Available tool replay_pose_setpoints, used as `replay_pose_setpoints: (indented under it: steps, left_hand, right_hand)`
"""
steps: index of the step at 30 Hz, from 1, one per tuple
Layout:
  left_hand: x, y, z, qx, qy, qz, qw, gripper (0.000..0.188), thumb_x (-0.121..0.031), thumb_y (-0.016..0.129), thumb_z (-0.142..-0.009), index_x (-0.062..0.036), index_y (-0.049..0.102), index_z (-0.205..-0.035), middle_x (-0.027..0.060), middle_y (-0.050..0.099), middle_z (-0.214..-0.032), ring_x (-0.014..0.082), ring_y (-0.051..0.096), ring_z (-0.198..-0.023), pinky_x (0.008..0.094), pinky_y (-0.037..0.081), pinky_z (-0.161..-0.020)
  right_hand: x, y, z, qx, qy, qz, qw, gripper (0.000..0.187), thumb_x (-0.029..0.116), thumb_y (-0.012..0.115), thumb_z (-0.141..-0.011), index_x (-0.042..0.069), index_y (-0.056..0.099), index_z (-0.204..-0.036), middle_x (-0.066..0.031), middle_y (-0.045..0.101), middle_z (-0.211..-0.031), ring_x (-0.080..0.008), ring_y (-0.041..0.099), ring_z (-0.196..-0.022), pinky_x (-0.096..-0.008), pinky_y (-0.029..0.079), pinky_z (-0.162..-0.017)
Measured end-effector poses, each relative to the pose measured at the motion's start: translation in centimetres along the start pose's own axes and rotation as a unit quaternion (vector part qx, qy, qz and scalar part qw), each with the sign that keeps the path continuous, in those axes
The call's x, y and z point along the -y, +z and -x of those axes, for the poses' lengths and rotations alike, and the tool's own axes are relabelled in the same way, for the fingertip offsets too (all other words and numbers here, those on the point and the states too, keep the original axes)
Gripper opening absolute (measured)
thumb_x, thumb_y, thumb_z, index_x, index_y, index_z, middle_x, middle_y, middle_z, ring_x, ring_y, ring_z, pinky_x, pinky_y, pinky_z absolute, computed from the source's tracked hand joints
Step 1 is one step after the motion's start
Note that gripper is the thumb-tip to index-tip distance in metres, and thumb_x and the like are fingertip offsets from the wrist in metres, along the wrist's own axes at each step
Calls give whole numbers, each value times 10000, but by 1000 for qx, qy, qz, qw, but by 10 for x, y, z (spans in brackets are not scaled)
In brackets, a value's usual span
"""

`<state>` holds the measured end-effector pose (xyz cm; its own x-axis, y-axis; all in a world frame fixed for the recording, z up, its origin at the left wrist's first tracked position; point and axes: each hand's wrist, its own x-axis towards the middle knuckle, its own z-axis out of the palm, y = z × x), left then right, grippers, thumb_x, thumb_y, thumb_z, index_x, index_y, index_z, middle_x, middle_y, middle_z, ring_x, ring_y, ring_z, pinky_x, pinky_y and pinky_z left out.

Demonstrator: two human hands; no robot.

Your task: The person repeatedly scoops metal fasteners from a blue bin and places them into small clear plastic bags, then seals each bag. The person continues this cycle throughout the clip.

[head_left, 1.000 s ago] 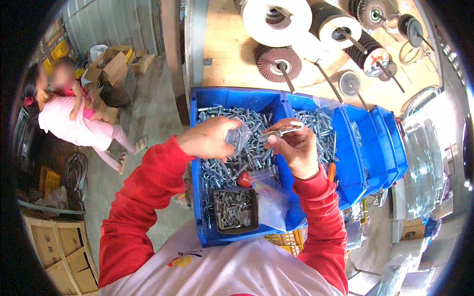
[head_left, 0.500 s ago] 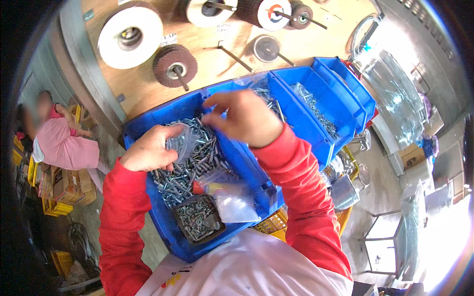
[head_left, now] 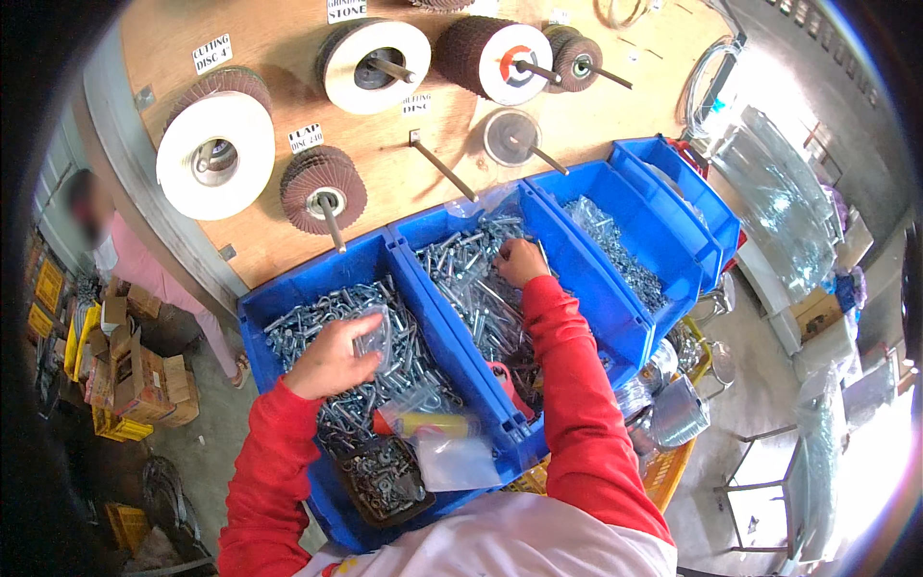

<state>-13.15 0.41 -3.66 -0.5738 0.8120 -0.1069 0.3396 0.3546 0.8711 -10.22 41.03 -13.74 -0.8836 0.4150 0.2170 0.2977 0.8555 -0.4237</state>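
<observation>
My left hand point(head_left: 336, 358) is over the leftmost blue bin, its thumb and fingers closed on a small clear plastic bag point(head_left: 373, 338). Bolts point(head_left: 336, 313) fill the bin beneath it. In the second bin, my right hand point(head_left: 520, 262) reaches down among longer bolts point(head_left: 463, 274), fingers curled together. What they grip, if anything, is too hidden to name. A dark square tray point(head_left: 383, 479) of nuts and small fasteners sits at the near end of the left bin. Beside it lie clear plastic bags point(head_left: 460, 464) and a yellow-and-red item point(head_left: 423, 423).
More blue bins point(head_left: 663, 226) continue to the right. Behind them a wooden board point(head_left: 260, 255) carries discs on protruding rods point(head_left: 447, 171). A person in pink point(head_left: 159, 264) stands at far left near cardboard boxes point(head_left: 135, 380). Metal containers point(head_left: 678, 413) sit at right. A red-handled item point(head_left: 511, 389) lies in the second bin.
My right hand has moved from beside the small bag into the second bin's bolts. My left hand keeps the bag over the left bin. The view has shifted, and the person at left has moved.
</observation>
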Motion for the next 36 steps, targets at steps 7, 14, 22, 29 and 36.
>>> replay_pose_setpoints:
  steps: [7, 14, 22, 29, 36]
  left_hand:
    - [7, 0, 3, -23, 73, -39, 996, 570, -69, 646, -854, 101, 549, -1389, 177, 703, -746, 163, 684, -603, 334, 537, -600]
    - [10, 2, 1, -57, 100, -107, 988, 561, -186, 684, -812, 86, 620, -1299, 272, 722, -936, 333, 730, -806, 413, 564, -743]
    - [4, -3, 10, -78, 173, -60, 980, 527, -164, 716, -784, 28, 628, -1267, 254, 714, -962, 405, 714, -869, 458, 561, -781]
    - [-9, -1, 14, -32, 68, 63, 995, 489, -29, 620, -799, 5, 635, -1287, 166, 727, -789, 218, 730, -624, 361, 594, -614]
    - [-10, -7, 19, -28, 35, 67, 997, 548, -32, 611, -793, 25, 585, -1338, 161, 726, -790, 232, 733, -638, 367, 594, -617]
  right_hand:
    - [-6, -12, -10, 124, -15, 3, 992, 343, 265, 847, -703, 29, 787, -945, -233, 754, -957, -379, 737, -917, -464, 574, -863]
    - [-3, -6, -11, 93, -38, 21, 995, 334, 315, 734, -816, 1, 744, -932, -273, 722, -924, -440, 714, -880, -506, 557, -799]
    - [100, -74, 70, -38, -117, -437, 891, 211, 207, 619, -1038, 25, 640, -932, 9, 606, -723, -70, 498, -631, -252, 399, -577]
    - [224, -89, 119, 101, -224, -370, 896, 170, 96, 655, -994, -28, 651, -1110, -78, 713, -852, -123, 639, -728, -279, 509, -654]
    - [251, -81, 108, -90, -359, -256, 893, 174, 90, 726, -921, 19, 745, -1079, -140, 705, -1036, -244, 671, -966, -348, 515, -846]
